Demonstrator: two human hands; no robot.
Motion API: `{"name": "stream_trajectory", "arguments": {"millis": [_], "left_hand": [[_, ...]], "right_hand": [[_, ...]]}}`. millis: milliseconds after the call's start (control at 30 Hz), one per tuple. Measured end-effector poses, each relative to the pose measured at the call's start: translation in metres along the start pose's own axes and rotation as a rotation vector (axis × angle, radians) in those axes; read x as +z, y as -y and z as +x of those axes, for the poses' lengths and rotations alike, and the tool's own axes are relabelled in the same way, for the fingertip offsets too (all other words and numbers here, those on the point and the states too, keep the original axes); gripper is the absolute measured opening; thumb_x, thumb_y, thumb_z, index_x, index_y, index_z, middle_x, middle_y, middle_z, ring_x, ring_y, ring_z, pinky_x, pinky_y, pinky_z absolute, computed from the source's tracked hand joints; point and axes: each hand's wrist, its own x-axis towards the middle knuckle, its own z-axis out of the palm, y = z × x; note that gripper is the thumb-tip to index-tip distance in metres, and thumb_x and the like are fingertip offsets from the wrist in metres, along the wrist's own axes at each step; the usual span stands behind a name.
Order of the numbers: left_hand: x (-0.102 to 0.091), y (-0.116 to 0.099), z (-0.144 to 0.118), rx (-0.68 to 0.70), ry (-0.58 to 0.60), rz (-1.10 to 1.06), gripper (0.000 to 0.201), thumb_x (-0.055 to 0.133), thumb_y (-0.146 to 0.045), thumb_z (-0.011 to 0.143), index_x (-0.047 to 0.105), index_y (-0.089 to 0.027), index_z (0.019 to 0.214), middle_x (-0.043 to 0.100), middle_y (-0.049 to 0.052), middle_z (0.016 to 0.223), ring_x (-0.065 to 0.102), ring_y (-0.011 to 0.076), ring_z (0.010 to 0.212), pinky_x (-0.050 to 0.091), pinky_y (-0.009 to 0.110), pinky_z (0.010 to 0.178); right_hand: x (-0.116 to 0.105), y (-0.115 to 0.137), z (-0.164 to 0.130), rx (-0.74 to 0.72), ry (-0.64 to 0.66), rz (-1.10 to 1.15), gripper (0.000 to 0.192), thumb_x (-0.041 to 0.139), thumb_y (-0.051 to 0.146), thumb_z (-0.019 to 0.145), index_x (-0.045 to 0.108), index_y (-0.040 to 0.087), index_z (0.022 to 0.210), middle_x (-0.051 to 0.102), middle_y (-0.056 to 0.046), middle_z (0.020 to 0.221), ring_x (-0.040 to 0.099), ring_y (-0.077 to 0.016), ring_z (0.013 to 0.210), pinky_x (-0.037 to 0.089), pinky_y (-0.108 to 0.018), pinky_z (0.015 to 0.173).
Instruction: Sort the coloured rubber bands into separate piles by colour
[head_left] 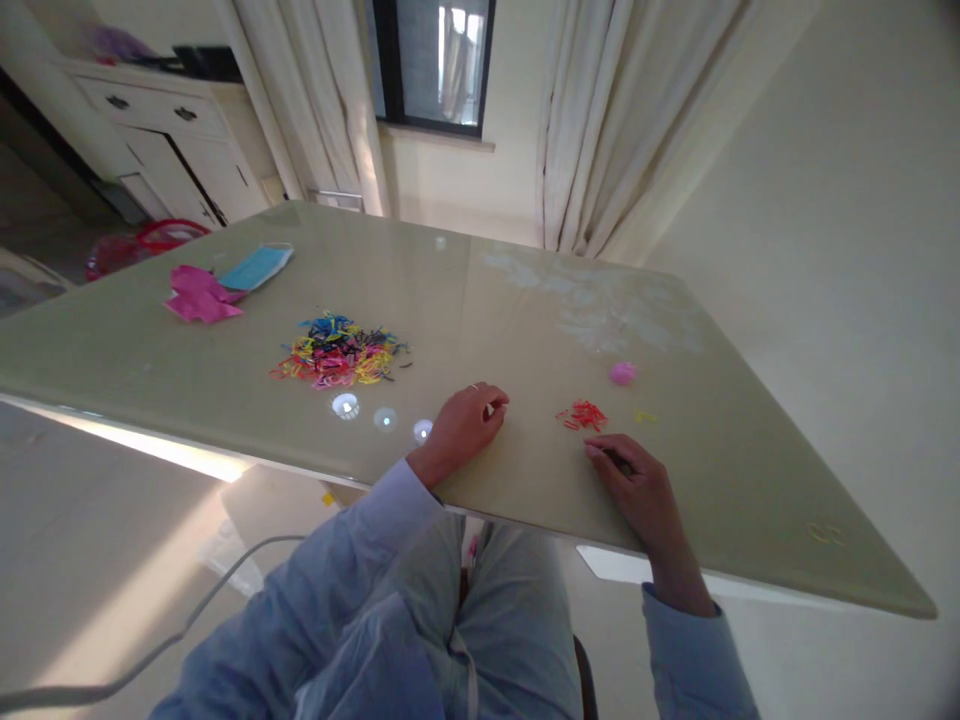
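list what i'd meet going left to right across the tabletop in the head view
Crumpled pink sheet, blue face mask, multicoloured pile of small bands, left hand, small red pile, pink cluster, yellow pieces, pale yellow loops.

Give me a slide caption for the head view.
Right hand beside the red pile, left hand between it and the multicolored pile.

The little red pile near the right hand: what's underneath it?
The tabletop shows around the red pile; anything directly beneath its heaped pieces is covered, so that can't be seen.
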Motion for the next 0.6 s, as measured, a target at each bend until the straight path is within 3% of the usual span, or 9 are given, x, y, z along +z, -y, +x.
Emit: {"name": "stream_trajectory", "arguments": {"millis": [167, 333, 467, 600], "left_hand": [[-0.026, 0.029, -0.021, 0.013, 0.0, 0.005, 0.015, 0.055, -0.011, 0.085, 0.068, -0.016, 0.091, 0.067, 0.005, 0.089, 0.06, 0.0155, 0.079, 0.048, 0.028, 0.077], [-0.028, 0.031, -0.02, -0.024, 0.014, -0.077, 0.013, 0.058, -0.012, 0.084, 0.068, -0.016, 0.09, 0.067, 0.004, 0.087, 0.06, 0.0147, 0.076, 0.048, 0.028, 0.076], [-0.025, 0.03, -0.02, -0.007, 0.02, -0.08, 0.012, 0.057, -0.015, 0.085, 0.068, -0.016, 0.091, 0.068, 0.005, 0.088, 0.061, 0.0161, 0.081, 0.048, 0.028, 0.079], [-0.021, 0.032, -0.022, -0.007, 0.02, -0.087, 0.017, 0.055, -0.017, 0.086, 0.069, -0.017, 0.096, 0.07, 0.007, 0.094, 0.063, 0.0189, 0.087, 0.049, 0.03, 0.082]], "right_hand": [[-0.001, -0.001, 0.003, 0.01, 0.019, -0.047, 0.026, 0.062, 0.044, 0.087, 0.074, 0.021, 0.089, 0.073, -0.007, 0.089, 0.066, -0.0193, 0.078, 0.05, -0.03, 0.068], [0.014, 0.015, 0.01, -0.03, -0.009, -0.064, 0.024, 0.063, 0.042, 0.086, 0.074, 0.021, 0.089, 0.074, -0.007, 0.088, 0.067, -0.0195, 0.075, 0.052, -0.031, 0.067], [0.043, 0.06, 0.031, -0.168, 0.089, -0.008, 0.019, 0.062, 0.037, 0.088, 0.073, 0.022, 0.086, 0.073, -0.006, 0.085, 0.066, -0.0181, 0.075, 0.052, -0.03, 0.067], [0.082, 0.12, 0.071, -0.345, 0.18, 0.076, 0.015, 0.059, 0.03, 0.091, 0.071, 0.02, 0.091, 0.071, -0.006, 0.087, 0.063, -0.0158, 0.076, 0.05, -0.027, 0.069]]}}
